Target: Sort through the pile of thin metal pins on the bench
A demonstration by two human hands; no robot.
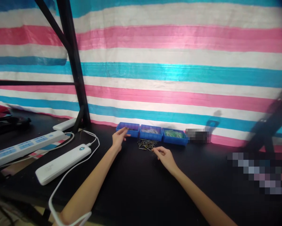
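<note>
A loose pile of thin metal screws or nails [146,144] lies on the black tabletop, in front of the middle bin. My left hand [118,138] is over the front edge of the left blue bin [135,133], its fingers apart and nothing visible in them. Dark small pieces show inside that bin. At the right edge of the pile, my right hand [163,157] has thumb and fingertips pinched together. Whatever is between them is too small to make out. The middle blue bin [151,137] holds clear plastic packets, and the right blue bin [175,140] holds green ones.
A white power bank [63,164] with a white cable [72,169] lies left of my left arm. Beyond it are a long power strip [28,147] and a black metal frame post [76,62]. A striped tarp [178,75] hangs behind the bins. Blurred-out items lie at right.
</note>
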